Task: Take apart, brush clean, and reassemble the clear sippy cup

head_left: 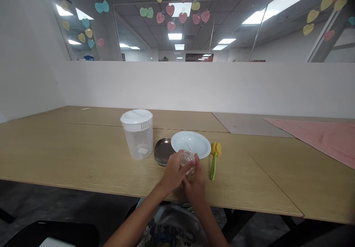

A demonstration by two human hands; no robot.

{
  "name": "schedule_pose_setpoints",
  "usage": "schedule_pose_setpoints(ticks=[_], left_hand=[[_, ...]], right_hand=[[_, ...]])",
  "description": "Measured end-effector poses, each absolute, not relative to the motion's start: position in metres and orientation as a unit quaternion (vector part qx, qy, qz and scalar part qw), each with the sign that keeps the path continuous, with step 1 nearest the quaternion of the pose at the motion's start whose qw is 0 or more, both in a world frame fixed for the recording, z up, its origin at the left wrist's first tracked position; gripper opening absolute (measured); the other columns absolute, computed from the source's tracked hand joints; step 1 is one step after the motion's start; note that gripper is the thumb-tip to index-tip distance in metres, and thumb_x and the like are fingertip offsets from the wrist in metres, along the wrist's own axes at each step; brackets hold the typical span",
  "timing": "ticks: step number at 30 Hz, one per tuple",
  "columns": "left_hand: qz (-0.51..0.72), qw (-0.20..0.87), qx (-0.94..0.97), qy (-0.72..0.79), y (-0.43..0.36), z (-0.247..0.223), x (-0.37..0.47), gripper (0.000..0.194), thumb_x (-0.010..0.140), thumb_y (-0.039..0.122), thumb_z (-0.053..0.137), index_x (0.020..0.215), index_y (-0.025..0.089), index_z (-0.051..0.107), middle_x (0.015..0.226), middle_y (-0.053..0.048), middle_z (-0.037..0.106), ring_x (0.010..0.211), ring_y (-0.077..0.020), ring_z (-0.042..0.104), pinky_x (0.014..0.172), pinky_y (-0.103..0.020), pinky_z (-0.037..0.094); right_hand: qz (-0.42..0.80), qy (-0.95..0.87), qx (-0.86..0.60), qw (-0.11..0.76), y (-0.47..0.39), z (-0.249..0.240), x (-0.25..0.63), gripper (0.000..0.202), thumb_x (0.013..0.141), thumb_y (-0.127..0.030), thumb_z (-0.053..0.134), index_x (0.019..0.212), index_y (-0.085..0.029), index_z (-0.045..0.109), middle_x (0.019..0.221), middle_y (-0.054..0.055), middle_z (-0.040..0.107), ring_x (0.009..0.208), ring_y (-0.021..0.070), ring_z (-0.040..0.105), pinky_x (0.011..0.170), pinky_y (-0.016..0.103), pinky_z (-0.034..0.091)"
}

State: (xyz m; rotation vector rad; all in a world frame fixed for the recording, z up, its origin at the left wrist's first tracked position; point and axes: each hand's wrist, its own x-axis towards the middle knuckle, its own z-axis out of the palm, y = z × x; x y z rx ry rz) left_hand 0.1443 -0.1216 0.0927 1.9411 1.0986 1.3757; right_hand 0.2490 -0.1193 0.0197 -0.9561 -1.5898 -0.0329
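Both hands meet over the table's front part, around a small clear container (187, 158). My left hand (174, 171) wraps its left side, with the thumb across the front. My right hand (196, 184) holds it from the right and below. Just behind the hands lies a white oval dish (201, 145), with something thin in it that I cannot make out. A round metal tray (161, 151) sits to the left, partly behind my left hand. To the right is a brush with a yellow head (216, 149) and a green handle (213, 167).
A tall translucent bucket with a white lid (138, 138) stands left of the metal tray. A pink cloth (327, 138) and a grey sheet (246, 124) lie at the right on the wooden table (83, 154). A black chair (52, 234) is at the lower left.
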Motion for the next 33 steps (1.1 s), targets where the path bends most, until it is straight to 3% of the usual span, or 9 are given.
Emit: schedule_pose_setpoints(ticks=[7,19,26,33], left_hand=[[0.518,0.345,0.693,0.365,-0.116,0.084,0.14,0.037,0.088,0.052,0.044,0.086,0.015,0.05,0.075,0.0,0.052,0.069,-0.0138,0.047,0.066,-0.024,0.037],[0.516,0.38,0.683,0.349,-0.117,0.081,0.138,0.036,0.089,0.05,0.043,0.089,0.015,0.05,0.077,0.0,0.049,0.071,-0.0133,0.044,0.068,-0.024,0.037],[0.521,0.379,0.681,0.346,-0.116,0.079,0.138,0.034,0.089,0.049,0.043,0.087,0.016,0.049,0.077,0.0,0.048,0.073,-0.0136,0.044,0.069,-0.024,0.037],[0.549,0.309,0.696,0.345,-0.113,0.074,0.139,0.033,0.091,0.047,0.041,0.093,0.016,0.052,0.091,-0.005,0.05,0.085,-0.0172,0.048,0.081,-0.03,0.038]], right_hand=[[-0.016,-0.703,-0.425,0.57,-0.12,0.023,0.25,0.063,0.085,-0.037,0.052,0.139,-0.016,0.028,0.129,0.016,0.047,0.117,0.0282,0.048,0.09,0.046,0.047],[-0.037,-0.708,-0.415,0.57,-0.118,0.024,0.251,0.06,0.085,-0.037,0.053,0.137,-0.017,0.031,0.127,0.015,0.049,0.115,0.0262,0.049,0.09,0.043,0.048],[-0.032,-0.707,-0.409,0.576,-0.12,0.027,0.252,0.057,0.086,-0.036,0.051,0.135,-0.015,0.033,0.128,0.017,0.048,0.115,0.0262,0.05,0.089,0.043,0.048],[-0.044,-0.7,-0.407,0.585,-0.121,0.032,0.251,0.053,0.084,-0.031,0.053,0.132,-0.014,0.038,0.123,0.016,0.053,0.112,0.026,0.052,0.088,0.043,0.049]])
